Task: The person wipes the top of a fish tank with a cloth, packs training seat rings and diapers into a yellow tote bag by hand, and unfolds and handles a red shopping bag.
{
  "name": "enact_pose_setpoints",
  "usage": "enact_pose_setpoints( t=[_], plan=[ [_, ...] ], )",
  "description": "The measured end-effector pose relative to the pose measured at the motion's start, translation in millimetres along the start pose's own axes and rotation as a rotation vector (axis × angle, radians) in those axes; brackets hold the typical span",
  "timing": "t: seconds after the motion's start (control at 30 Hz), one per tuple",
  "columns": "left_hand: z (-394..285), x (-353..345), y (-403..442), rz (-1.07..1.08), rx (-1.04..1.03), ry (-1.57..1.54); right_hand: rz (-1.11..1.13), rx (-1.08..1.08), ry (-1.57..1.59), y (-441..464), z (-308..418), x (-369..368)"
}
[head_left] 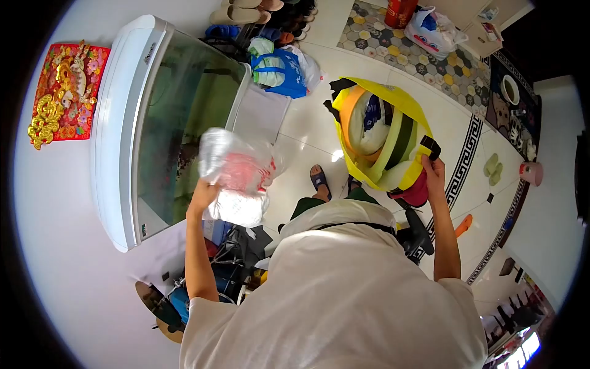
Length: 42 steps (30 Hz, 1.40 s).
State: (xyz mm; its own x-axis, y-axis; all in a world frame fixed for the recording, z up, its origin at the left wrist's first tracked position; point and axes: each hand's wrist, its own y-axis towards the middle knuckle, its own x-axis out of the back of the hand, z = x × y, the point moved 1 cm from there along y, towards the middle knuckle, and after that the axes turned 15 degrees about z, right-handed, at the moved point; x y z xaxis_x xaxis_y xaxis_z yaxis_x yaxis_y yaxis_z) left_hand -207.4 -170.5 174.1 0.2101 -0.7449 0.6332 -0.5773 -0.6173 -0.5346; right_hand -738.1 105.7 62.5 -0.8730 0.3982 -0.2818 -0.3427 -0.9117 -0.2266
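Observation:
At the left, my left hand (204,195) is closed on a clear plastic bag (236,175) with red print, which hangs over the floor beside the fish tank. On the right, my right hand (434,172) grips the black-tabbed edge of a large yellow bag (424,132). The yellow bag's mouth is open towards me. Inside it are an orange round rim (351,117), a light green curved piece (395,142) and a white and blue package (371,126). A dark red item (413,192) sits just under my right hand.
A fish tank (184,123) stands at the left. Behind it are a shoe rack (246,23) and a blue bag (289,72) on the floor. A white plastic bag (432,34) rests on the patterned mat (381,40). Green slippers (492,169) lie at the right; a bicycle-like frame (230,255) is lower left.

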Motion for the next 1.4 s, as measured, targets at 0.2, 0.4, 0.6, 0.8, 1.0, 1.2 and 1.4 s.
enact_pose_setpoints(
  t=[0.2, 0.4, 0.6, 0.8, 1.0, 1.2, 1.4],
  plan=[
    [-109.5, -26.6, 50.9, 0.316, 0.071, 0.455, 0.019, -0.012, -0.010, -10.2, 16.0, 8.9],
    [-161.5, -60.9, 104.6, 0.506, 0.076, 0.306, 0.005, -0.023, 0.036, -21.5, 32.4, 4.3],
    [-181.4, -109.4, 148.7, 0.442, 0.024, -0.003, 0.120, -0.049, -0.374, -13.5, -0.1, -10.1],
    [-178.5, -100.2, 154.6, 0.314, 0.238, -0.216, 0.258, 0.072, -0.194, 19.9, 2.8, -81.0],
    [-203.5, -79.8, 142.1, 0.249, 0.120, -0.701, 0.000, 0.010, -0.149, 51.9, -2.3, -39.3],
    [-219.2, -80.7, 182.1, 0.175, -0.133, -0.533, -0.080, -0.067, -0.385, 45.9, 30.0, 12.8],
    [-223.6, -65.2, 231.4, 0.107, -0.235, -0.549, -0.007, -0.176, -0.529, 36.0, 33.2, 80.9]
  ],
)
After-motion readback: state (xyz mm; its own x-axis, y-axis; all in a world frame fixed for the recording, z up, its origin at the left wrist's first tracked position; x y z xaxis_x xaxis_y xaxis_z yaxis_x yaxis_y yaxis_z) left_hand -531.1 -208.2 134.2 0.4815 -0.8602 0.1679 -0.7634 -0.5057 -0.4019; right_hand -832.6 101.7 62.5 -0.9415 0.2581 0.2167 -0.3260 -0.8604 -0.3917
